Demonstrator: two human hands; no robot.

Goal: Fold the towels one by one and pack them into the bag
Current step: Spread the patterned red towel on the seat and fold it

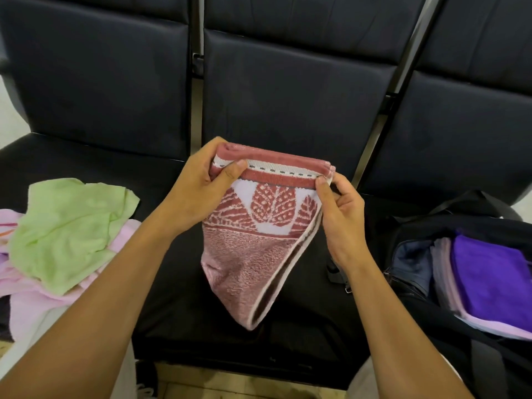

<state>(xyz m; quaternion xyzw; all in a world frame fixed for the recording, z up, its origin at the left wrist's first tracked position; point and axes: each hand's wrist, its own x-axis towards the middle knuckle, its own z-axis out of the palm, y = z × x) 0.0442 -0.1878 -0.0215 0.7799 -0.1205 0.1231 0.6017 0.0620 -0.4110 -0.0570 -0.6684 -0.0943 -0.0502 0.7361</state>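
Both hands, left hand [198,180] and right hand [339,208], pinch the folded towel's [259,226] top corners, letting it hang straight for halving above the seat [178,283].

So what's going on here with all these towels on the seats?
A person is folding a dusty-pink patterned terry towel, holding its top edge in the air over the black padded seat. The left hand grips one corner and the right hand pinches the other. A light green towel and pale pink towels lie unfolded to the left. The open black bag on the right already holds a folded purple towel.
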